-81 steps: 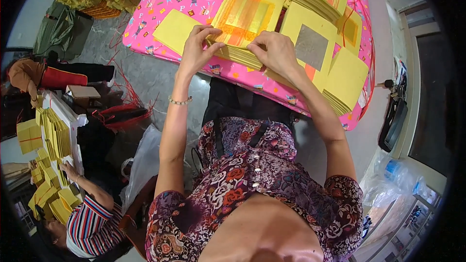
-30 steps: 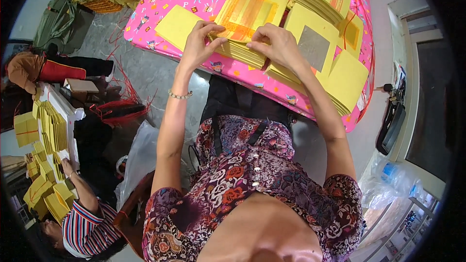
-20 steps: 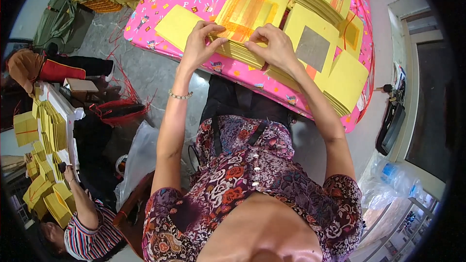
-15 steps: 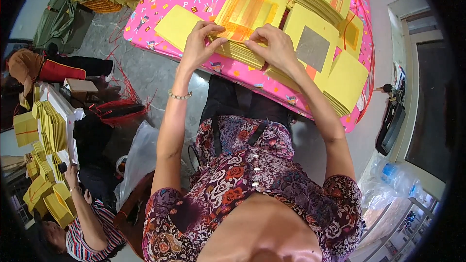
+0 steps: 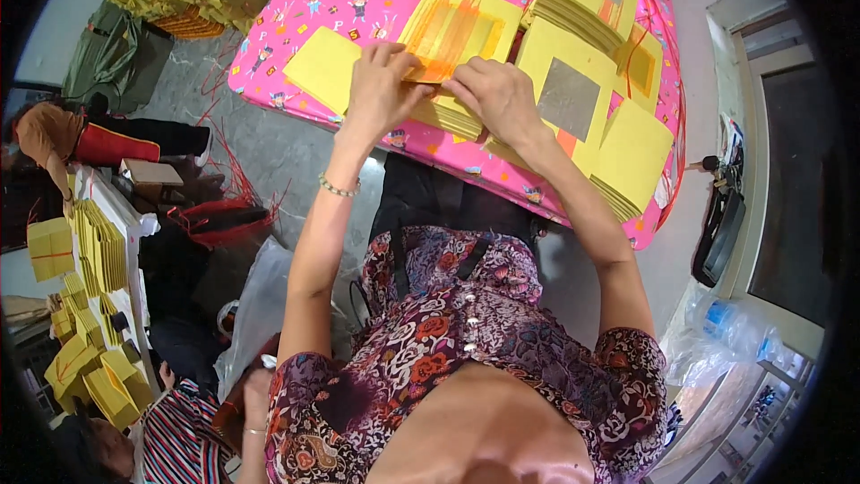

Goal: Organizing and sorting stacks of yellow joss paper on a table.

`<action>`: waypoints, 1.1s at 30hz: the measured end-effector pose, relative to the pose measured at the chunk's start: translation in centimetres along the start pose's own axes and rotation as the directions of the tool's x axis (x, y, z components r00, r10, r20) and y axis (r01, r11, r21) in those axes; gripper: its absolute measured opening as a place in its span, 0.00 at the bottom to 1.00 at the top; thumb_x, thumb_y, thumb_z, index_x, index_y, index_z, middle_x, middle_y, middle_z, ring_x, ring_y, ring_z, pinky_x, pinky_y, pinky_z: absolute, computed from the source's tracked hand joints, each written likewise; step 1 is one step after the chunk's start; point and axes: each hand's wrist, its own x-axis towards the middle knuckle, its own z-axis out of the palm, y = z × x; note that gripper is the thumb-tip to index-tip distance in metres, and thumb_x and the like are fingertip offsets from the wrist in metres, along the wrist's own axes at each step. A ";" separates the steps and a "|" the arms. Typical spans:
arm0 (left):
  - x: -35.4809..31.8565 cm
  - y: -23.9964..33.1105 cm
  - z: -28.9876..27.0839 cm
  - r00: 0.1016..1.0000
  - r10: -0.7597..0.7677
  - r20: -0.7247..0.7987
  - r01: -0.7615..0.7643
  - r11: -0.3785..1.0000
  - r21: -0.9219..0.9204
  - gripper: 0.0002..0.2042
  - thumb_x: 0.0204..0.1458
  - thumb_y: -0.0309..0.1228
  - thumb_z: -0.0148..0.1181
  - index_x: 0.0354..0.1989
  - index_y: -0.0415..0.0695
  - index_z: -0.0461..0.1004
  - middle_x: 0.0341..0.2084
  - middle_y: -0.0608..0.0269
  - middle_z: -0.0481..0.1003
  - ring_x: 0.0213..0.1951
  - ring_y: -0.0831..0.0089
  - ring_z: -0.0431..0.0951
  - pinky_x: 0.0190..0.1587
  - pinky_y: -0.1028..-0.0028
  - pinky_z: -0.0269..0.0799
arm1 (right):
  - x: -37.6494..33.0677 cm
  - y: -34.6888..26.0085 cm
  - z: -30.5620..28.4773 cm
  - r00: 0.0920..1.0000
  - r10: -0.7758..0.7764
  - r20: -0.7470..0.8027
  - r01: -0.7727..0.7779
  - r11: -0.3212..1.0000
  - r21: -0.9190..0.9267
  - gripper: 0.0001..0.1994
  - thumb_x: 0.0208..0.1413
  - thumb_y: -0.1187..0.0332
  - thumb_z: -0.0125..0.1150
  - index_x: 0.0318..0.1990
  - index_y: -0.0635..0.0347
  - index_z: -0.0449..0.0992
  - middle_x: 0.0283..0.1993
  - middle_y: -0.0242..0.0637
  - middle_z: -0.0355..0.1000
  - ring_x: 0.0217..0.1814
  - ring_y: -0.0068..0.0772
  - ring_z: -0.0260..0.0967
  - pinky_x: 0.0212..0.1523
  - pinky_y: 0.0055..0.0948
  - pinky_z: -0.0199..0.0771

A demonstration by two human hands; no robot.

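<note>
On the pink table sits a stack of yellow paper sheets (image 5: 457,116), its top sheet (image 5: 457,31) streaked with orange. My left hand (image 5: 383,90) pinches the near left part of that top sheet between thumb and fingers. At its near right edge my right hand (image 5: 497,99) is closed, thumb toward the left hand, gripping the same sheet. The near edge looks slightly raised between the two thumbs. Left of the stack, partly behind my left hand, lies a plain yellow sheet (image 5: 322,67). My fingertips are partly hidden by the hands.
A yellow stack with a grey square (image 5: 573,99) is close to my right hand, with more stacks (image 5: 634,148) around it. Pink patterned cloth covers the table (image 5: 305,0). At left, two people sit by a white table (image 5: 134,260) bearing yellow paper pieces. Red strips (image 5: 224,220) lie on the floor.
My right hand's fingers have closed in on the sheet, and my left hand has turned slightly over its edge. At lower left, a co-worker's hand has drawn back from the white table.
</note>
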 end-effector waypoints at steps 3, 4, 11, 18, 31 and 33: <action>0.4 0.5 1.2 0.989 0.150 0.013 -0.148 0.981 -0.127 0.15 0.38 0.25 0.63 0.38 0.45 0.73 0.38 0.60 0.72 0.45 0.58 0.70 0.46 0.62 0.65 | 0.5 -0.5 -0.3 0.997 -0.035 -0.065 0.035 0.999 0.000 0.10 0.51 0.61 0.61 0.26 0.57 0.73 0.24 0.36 0.67 0.27 0.39 0.69 0.29 0.35 0.68; 0.3 0.7 1.6 0.987 0.162 0.007 -0.159 0.979 -0.129 0.15 0.38 0.25 0.63 0.38 0.45 0.73 0.38 0.60 0.72 0.45 0.58 0.70 0.46 0.62 0.65 | 0.4 -0.5 -0.5 0.992 -0.054 -0.111 0.057 0.998 0.020 0.10 0.50 0.61 0.61 0.26 0.57 0.73 0.23 0.35 0.67 0.27 0.39 0.68 0.30 0.35 0.68; 0.3 0.4 1.7 0.946 -0.132 -0.295 0.030 0.945 -0.326 0.18 0.40 0.11 0.52 0.41 0.41 0.72 0.35 0.55 0.73 0.39 0.59 0.74 0.44 0.67 0.69 | 0.8 1.6 -2.1 0.897 0.338 -0.284 -0.226 0.904 0.363 0.17 0.59 0.61 0.53 0.50 0.62 0.69 0.50 0.46 0.68 0.51 0.44 0.68 0.49 0.35 0.69; 0.6 -2.2 0.5 0.815 -0.440 -0.376 -0.074 0.565 -0.822 0.09 0.58 0.20 0.49 0.46 0.36 0.69 0.39 0.64 0.73 0.43 0.78 0.71 0.46 0.77 0.67 | 1.5 7.9 0.9 0.835 0.482 -0.265 -0.248 0.760 0.600 0.20 0.63 0.64 0.45 0.59 0.65 0.59 0.59 0.47 0.64 0.55 0.38 0.66 0.56 0.34 0.64; -0.6 -3.2 1.2 0.894 -0.411 -0.180 0.035 0.465 -0.885 0.16 0.60 0.26 0.49 0.56 0.40 0.60 0.48 0.62 0.68 0.51 0.77 0.66 0.54 0.75 0.61 | 1.9 6.9 1.9 0.898 0.423 -0.118 -0.138 0.526 0.839 0.15 0.60 0.71 0.42 0.54 0.65 0.61 0.47 0.38 0.66 0.53 0.27 0.61 0.56 0.28 0.58; -0.5 -2.7 1.1 0.889 -0.423 -0.177 0.028 0.435 -0.900 0.15 0.60 0.27 0.49 0.55 0.40 0.61 0.48 0.63 0.68 0.52 0.77 0.66 0.55 0.75 0.60 | 1.7 6.9 1.9 0.895 0.432 -0.114 -0.167 0.560 0.812 0.15 0.60 0.71 0.42 0.54 0.64 0.61 0.47 0.38 0.66 0.52 0.27 0.62 0.55 0.28 0.58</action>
